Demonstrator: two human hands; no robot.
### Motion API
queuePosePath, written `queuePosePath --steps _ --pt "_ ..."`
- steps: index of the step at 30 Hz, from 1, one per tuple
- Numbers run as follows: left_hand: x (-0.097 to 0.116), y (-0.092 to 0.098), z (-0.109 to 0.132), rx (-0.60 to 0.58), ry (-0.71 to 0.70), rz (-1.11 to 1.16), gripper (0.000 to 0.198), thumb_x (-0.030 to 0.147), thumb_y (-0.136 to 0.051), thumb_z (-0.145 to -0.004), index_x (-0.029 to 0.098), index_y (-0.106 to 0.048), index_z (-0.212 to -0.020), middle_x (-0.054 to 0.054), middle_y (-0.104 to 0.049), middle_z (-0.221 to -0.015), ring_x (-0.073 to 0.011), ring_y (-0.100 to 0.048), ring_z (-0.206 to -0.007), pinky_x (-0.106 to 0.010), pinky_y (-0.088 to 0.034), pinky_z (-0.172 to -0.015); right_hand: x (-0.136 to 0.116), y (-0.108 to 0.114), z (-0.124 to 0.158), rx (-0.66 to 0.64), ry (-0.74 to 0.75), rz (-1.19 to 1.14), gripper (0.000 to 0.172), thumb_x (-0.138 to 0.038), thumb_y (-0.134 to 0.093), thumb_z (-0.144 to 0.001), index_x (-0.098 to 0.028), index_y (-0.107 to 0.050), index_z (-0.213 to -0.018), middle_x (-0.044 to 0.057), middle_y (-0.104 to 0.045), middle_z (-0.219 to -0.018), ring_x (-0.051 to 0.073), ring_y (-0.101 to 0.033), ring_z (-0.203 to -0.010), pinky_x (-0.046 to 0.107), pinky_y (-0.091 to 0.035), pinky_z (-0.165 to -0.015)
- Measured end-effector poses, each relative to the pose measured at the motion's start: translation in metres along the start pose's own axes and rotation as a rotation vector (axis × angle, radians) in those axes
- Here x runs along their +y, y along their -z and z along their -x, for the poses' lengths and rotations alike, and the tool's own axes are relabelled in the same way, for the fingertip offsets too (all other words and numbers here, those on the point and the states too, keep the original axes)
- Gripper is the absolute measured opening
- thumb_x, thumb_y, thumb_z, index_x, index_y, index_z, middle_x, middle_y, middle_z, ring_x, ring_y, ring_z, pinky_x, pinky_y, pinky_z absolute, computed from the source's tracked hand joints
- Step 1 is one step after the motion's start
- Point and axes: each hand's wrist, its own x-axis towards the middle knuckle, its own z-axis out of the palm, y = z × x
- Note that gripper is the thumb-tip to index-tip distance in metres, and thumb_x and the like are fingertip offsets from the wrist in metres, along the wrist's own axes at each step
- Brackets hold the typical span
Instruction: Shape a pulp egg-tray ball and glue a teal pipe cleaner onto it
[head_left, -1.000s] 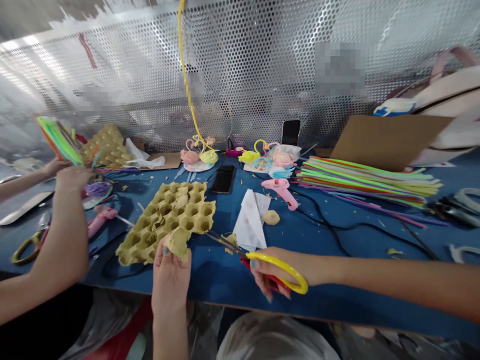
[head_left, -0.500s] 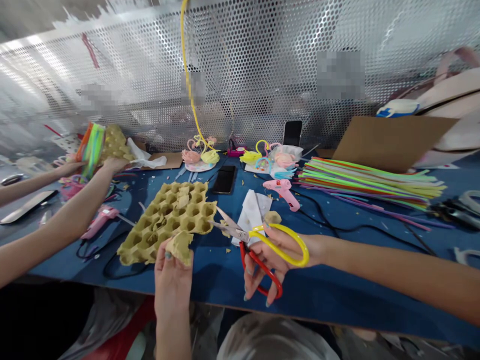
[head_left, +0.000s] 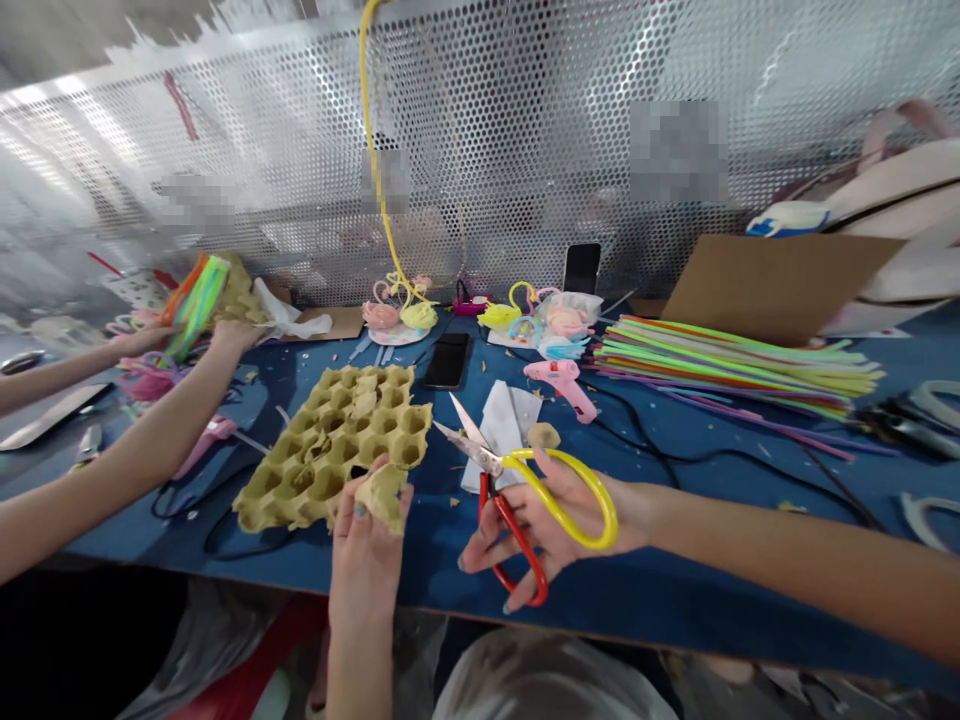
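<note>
My left hand [head_left: 365, 560] is closed on a small cut piece of egg carton [head_left: 382, 492], held just in front of the yellow egg tray [head_left: 330, 450] on the blue table. My right hand [head_left: 551, 520] grips scissors [head_left: 517, 490] with one yellow and one red handle loop. The blades are spread wide and point left and away, toward the carton piece, a short gap from it.
A co-worker's arms [head_left: 112, 470] reach in from the left, holding a bundle of coloured pipe cleaners [head_left: 193, 300]. A pink glue gun [head_left: 566, 385], a phone [head_left: 448, 360], white paper [head_left: 506, 420], a long pile of pipe cleaners [head_left: 735, 365], cardboard [head_left: 772, 280] and black cables lie on the table.
My right hand lifted the scissors off the table and opened the blades. My left hand moved the carton piece slightly right. The co-worker's hands carried the pipe cleaner bundle further back.
</note>
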Motion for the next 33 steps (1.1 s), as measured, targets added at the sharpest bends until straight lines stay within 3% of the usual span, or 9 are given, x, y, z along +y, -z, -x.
queuePosePath --steps 5,9,13,16,20,23,26,31,33 --pt "0.022 -0.028 0.002 -0.187 0.273 0.495 0.040 0.059 -0.055 -0.094 0.027 -0.067 -0.116 -0.012 -0.056 -0.150 -0.0370 -0.051 -0.141 -0.063 -0.053 -0.104 -0.001 0.001 -0.009 -0.057 -0.026 -0.059 0.088 -0.089 -0.029 -0.084 -0.011 -0.059 -0.110 0.031 -0.063 -0.126 0.040 -0.060 -0.125 0.052 -0.054 -0.090" --pt "0.023 -0.041 0.005 -0.166 0.454 0.677 0.031 0.051 -0.061 -0.093 0.028 -0.072 -0.110 -0.009 -0.060 -0.147 -0.0359 -0.059 -0.133 -0.059 -0.055 -0.102 0.005 -0.001 -0.015 -0.052 -0.071 -0.079 0.089 -0.092 -0.022 -0.082 -0.013 -0.056 -0.105 0.030 -0.066 -0.120 0.039 -0.064 -0.119 0.049 -0.057 -0.084" --pt "0.021 -0.046 0.002 -0.163 0.563 0.742 0.035 0.041 -0.055 -0.097 0.026 -0.069 -0.125 -0.011 -0.062 -0.145 -0.0317 -0.056 -0.137 -0.053 -0.052 -0.110 0.012 -0.001 -0.016 -0.086 -0.092 -0.097 0.092 -0.093 -0.020 -0.081 -0.012 -0.056 -0.105 0.031 -0.068 -0.114 0.039 -0.068 -0.112 0.049 -0.057 -0.080" --pt "0.022 -0.045 -0.003 -0.106 0.525 0.792 0.034 0.034 -0.052 -0.099 0.025 -0.068 -0.128 -0.008 -0.063 -0.144 -0.0244 -0.051 -0.143 -0.042 -0.048 -0.116 0.017 0.000 -0.012 -0.065 -0.098 -0.101 0.090 -0.092 -0.020 -0.082 -0.013 -0.056 -0.105 0.030 -0.069 -0.113 0.038 -0.069 -0.109 0.048 -0.058 -0.079" --pt "0.025 -0.044 -0.003 -0.100 0.430 0.748 0.036 0.042 -0.048 -0.103 0.029 -0.068 -0.129 -0.004 -0.054 -0.154 -0.0206 -0.046 -0.147 -0.036 -0.041 -0.122 0.021 0.000 0.002 -0.028 -0.064 -0.024 0.087 -0.091 -0.022 -0.083 -0.014 -0.054 -0.103 0.029 -0.069 -0.115 0.037 -0.070 -0.109 0.046 -0.059 -0.078" --pt "0.029 -0.049 0.003 -0.127 0.370 0.666 0.030 0.042 -0.051 -0.102 0.029 -0.070 -0.122 -0.004 -0.044 -0.162 -0.0268 -0.047 -0.146 -0.046 -0.043 -0.120 0.024 0.002 0.019 -0.006 -0.012 0.087 0.087 -0.092 -0.028 -0.081 -0.013 -0.055 -0.105 0.030 -0.068 -0.118 0.037 -0.069 -0.111 0.046 -0.060 -0.078" --pt "0.035 -0.056 0.008 -0.063 0.253 0.563 0.017 0.035 -0.062 -0.097 0.026 -0.072 -0.108 -0.002 -0.031 -0.168 -0.0344 -0.043 -0.148 -0.057 -0.048 -0.114 0.024 0.009 0.039 0.012 0.062 0.190 0.081 -0.088 -0.032 -0.085 -0.013 -0.055 -0.104 0.030 -0.066 -0.123 0.038 -0.065 -0.118 0.047 -0.062 -0.077" --pt "0.044 -0.066 0.010 0.026 0.130 0.382 0.015 0.029 -0.077 -0.086 0.019 -0.072 -0.095 -0.008 -0.031 -0.168 -0.0396 -0.038 -0.149 -0.053 -0.047 -0.114 0.020 0.014 0.068 0.127 0.226 0.361 0.077 -0.087 -0.040 -0.084 -0.016 -0.060 -0.107 0.025 -0.067 -0.124 0.037 -0.065 -0.119 0.048 -0.063 -0.075" --pt "0.046 -0.067 0.012 0.068 0.093 0.327 0.017 0.028 -0.079 -0.084 0.018 -0.071 -0.096 -0.010 -0.043 -0.161 -0.0361 -0.046 -0.145 -0.046 -0.047 -0.114 0.019 0.009 0.080 0.295 0.253 0.458 0.077 -0.089 -0.045 -0.080 -0.019 -0.064 -0.106 0.022 -0.068 -0.123 0.036 -0.065 -0.118 0.048 -0.063 -0.076"
